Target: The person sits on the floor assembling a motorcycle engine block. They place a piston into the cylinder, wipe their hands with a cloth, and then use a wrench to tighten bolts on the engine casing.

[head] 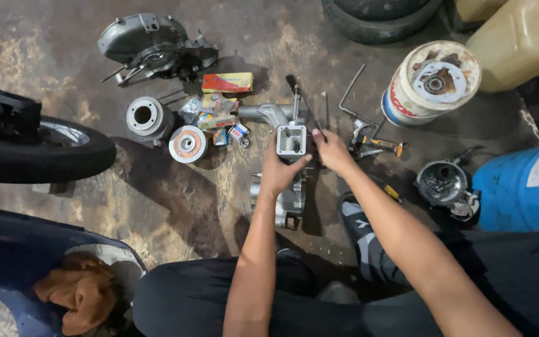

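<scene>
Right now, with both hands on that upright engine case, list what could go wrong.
1. The engine case stands on end on the stained floor, steadied only by the left hand and right hand; a slackened grip might let it topple.
2. Small boxes and bearings lie close by and could be knocked or scattered.
3. The pliers sit near the right wrist and might snag.

stained concrete floor (176, 206), engine casing (157, 45), small boxes (223, 103), bent rods (354, 100)
</scene>
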